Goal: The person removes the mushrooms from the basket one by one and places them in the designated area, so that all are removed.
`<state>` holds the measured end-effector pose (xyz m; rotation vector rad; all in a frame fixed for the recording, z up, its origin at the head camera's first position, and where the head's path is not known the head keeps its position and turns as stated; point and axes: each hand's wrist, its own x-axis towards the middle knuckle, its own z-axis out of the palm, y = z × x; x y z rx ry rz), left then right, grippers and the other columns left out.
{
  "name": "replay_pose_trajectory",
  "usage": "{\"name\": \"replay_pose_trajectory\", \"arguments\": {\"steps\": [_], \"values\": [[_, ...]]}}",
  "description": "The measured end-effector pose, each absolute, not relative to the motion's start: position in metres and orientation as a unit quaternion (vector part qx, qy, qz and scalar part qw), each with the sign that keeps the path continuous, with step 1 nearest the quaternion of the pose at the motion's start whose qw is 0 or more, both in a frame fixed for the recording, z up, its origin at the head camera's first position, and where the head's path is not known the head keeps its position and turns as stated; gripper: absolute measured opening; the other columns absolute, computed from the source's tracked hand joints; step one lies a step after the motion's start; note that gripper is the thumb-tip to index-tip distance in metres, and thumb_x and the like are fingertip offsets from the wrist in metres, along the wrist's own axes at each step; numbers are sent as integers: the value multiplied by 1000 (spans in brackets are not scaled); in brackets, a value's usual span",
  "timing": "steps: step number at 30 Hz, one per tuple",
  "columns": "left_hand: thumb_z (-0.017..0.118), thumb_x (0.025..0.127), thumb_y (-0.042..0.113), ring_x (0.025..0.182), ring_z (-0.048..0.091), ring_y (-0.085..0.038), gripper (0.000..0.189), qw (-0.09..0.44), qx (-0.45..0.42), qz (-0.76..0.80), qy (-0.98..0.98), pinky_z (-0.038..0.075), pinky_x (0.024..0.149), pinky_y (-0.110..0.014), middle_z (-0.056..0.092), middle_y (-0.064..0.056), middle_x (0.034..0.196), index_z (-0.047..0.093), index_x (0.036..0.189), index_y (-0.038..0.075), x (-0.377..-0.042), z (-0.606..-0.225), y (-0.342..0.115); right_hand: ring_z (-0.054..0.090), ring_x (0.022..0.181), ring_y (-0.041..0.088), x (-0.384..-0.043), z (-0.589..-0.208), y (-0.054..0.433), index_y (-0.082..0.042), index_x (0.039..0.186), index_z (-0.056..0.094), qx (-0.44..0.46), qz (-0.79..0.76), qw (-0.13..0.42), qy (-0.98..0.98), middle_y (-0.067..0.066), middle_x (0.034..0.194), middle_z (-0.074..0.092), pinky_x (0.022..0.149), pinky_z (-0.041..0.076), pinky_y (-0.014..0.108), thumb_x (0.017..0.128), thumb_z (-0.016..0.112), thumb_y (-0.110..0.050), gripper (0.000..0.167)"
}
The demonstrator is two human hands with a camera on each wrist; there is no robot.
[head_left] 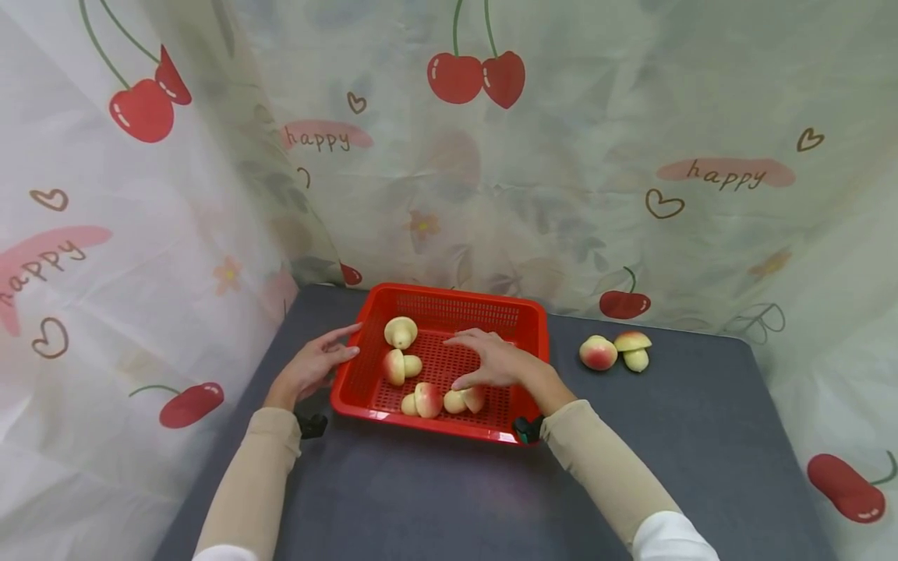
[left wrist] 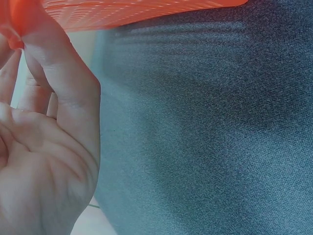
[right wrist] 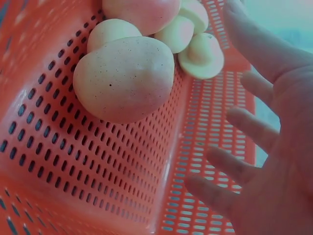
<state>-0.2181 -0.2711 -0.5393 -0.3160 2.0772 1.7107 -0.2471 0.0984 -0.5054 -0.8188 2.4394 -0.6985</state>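
Observation:
My left hand [head_left: 312,370] is at the left rim of a red plastic basket [head_left: 435,427]; in the left wrist view its thumb and fingers [left wrist: 63,63] pinch that rim. Over the basket's right half hovers my right hand [head_left: 498,360], fingers spread and holding nothing. Several toy mushrooms with cream and pink caps lie in the basket: one at the back left [head_left: 401,333], one below it [head_left: 400,366], and two along the front. The front-right mushroom [head_left: 466,400] sits under the right hand's fingers, and its near cap [right wrist: 124,81] is large in the right wrist view.
Two more toy mushrooms lie on the dark grey table [head_left: 673,436] to the basket's right: a pink-capped one [head_left: 599,353] and one with a visible stem [head_left: 634,351]. A cherry-printed curtain [head_left: 561,195] hangs behind the table and along its sides.

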Motion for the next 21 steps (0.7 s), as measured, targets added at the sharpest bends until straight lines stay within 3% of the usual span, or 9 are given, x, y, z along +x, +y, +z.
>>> {"name": "replay_pose_trajectory", "arguments": {"steps": [6,13,21], "values": [[69,98,32,105,72,-24,61,213,-117,619,747,63,87,-50,65,-13,124,45,153,38,-216,-539,-272,40,148,32,-252,-513,102,-25,152,49,-289,-308,278,863,4,160,41,120,37,56,85,80,-47,77],[69,97,35,111,72,-27,61,217,-114,620,745,62,88,-50,63,-17,134,45,153,39,-215,-539,-273,38,149,32,-252,-519,104,-21,153,47,-284,-328,309,846,4,159,44,122,35,55,85,82,-40,79],[69,97,36,111,71,-28,62,217,-115,616,748,62,87,-50,62,-17,135,43,154,39,-215,-540,-272,41,145,30,-255,-527,105,-27,152,48,-258,-331,337,843,4,158,45,120,37,56,83,83,-40,79]]}}
